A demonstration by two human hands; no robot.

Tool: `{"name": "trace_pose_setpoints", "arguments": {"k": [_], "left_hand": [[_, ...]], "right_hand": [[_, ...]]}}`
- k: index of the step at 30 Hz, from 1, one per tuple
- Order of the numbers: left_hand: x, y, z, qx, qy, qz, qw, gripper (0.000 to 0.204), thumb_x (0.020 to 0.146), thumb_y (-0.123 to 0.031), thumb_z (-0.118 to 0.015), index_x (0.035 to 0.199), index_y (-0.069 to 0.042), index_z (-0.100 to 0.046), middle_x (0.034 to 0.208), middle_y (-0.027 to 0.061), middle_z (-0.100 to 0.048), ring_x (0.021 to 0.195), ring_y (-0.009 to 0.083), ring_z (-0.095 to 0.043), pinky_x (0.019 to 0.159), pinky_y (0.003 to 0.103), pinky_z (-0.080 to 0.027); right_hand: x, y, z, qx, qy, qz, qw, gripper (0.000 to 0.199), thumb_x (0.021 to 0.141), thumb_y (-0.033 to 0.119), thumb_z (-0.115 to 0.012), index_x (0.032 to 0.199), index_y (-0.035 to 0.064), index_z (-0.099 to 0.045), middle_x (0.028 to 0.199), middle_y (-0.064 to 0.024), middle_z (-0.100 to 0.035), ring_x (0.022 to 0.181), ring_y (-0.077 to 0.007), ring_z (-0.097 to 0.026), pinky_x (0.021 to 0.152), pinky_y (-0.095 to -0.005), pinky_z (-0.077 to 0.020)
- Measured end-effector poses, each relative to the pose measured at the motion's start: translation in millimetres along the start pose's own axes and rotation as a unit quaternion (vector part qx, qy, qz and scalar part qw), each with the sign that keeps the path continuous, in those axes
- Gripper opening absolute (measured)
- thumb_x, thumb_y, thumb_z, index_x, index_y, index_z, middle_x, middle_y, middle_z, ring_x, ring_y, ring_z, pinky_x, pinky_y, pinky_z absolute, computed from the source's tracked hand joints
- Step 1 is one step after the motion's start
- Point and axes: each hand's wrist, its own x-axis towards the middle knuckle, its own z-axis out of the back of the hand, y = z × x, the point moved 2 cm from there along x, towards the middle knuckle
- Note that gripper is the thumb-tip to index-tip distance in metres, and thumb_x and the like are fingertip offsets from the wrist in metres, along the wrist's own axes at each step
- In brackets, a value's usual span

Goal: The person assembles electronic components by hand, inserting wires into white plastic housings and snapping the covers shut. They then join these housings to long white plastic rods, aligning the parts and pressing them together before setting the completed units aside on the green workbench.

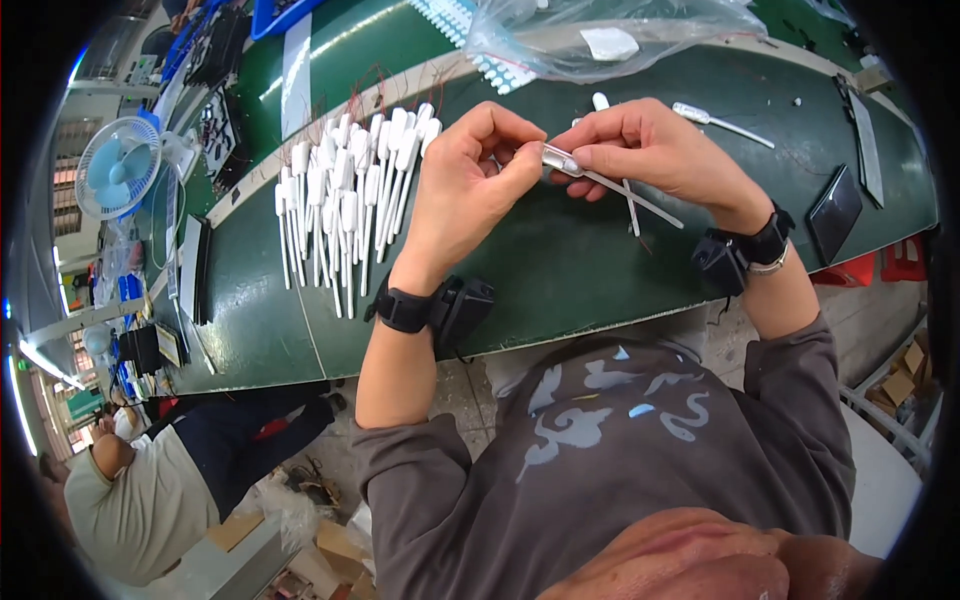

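Both hands meet above the green table. Between their fingertips is a white stick-shaped plastic device, with a wider, open-looking head and a thin stem slanting down to the right. My left hand pinches the upper end of the head, while my right hand grips it near the stem with thumb and fingers. A similar white stick lies on the table behind and below my right hand, partly hidden by it. Another one rests just beyond that hand. To the left of my left hand lies a bunch of white sticks, several with thin red wires.
A clear plastic bag and a sheet of pale blue dots lie at the back. On the right are a black flat box and a grey bar. A blue fan and another person are at left.
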Motion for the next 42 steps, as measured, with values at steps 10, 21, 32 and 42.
{"name": "trace_pose_setpoints", "arguments": {"k": [10, 21, 32, 42], "left_hand": [[-6.3, 3.0, -5.5, 0.010, 0.060, 0.033, 0.998, 0.009, 0.089, -0.009, -0.066, 0.094, -0.001, -0.065, 0.078, -0.0029, -0.065, 0.063, -0.0007, -0.048, 0.056, 0.017, -0.038], [-8.2, -1.5, -6.8, 0.080, 0.065, 0.006, 0.995, 0.011, 0.087, -0.010, -0.067, 0.091, 0.000, -0.065, 0.075, -0.0010, -0.066, 0.059, 0.0017, -0.051, 0.055, 0.019, -0.041], [-8.1, 7.8, -25.3, -0.031, -0.024, 0.046, 0.998, 0.014, 0.091, -0.008, -0.063, 0.100, 0.003, -0.062, 0.087, 0.0050, -0.066, 0.073, 0.0070, -0.060, 0.061, 0.023, -0.052], [-6.3, 8.4, -23.8, -0.176, -0.018, 0.127, 0.976, 0.017, 0.093, -0.011, -0.063, 0.105, 0.002, -0.061, 0.092, 0.0053, -0.064, 0.075, 0.0098, -0.060, 0.070, 0.025, -0.051]], "right_hand": [[-5.0, -6.9, 2.2, -0.073, 0.044, -0.022, 0.996, 0.022, 0.095, 0.014, -0.063, 0.109, -0.0026, -0.069, 0.089, -0.0040, -0.071, 0.077, -0.0073, -0.066, 0.071, -0.0211, -0.0533], [-3.0, -10.2, -2.2, -0.078, 0.044, -0.045, 0.995, 0.012, 0.092, 0.010, -0.063, 0.098, -0.0004, -0.066, 0.082, -0.0008, -0.068, 0.072, -0.0046, -0.063, 0.064, -0.0192, -0.0484], [-6.3, -10.0, -14.8, -0.222, -0.092, 0.067, 0.968, 0.009, 0.086, 0.003, -0.059, 0.094, -0.0022, -0.059, 0.076, -0.0008, -0.062, 0.070, -0.0041, -0.058, 0.062, -0.0202, -0.0449], [-8.9, -6.0, -17.2, -0.233, -0.130, 0.064, 0.962, 0.012, 0.086, 0.003, -0.059, 0.096, -0.0027, -0.059, 0.080, -0.0013, -0.063, 0.072, -0.0045, -0.058, 0.064, -0.0207, -0.0459]]}}
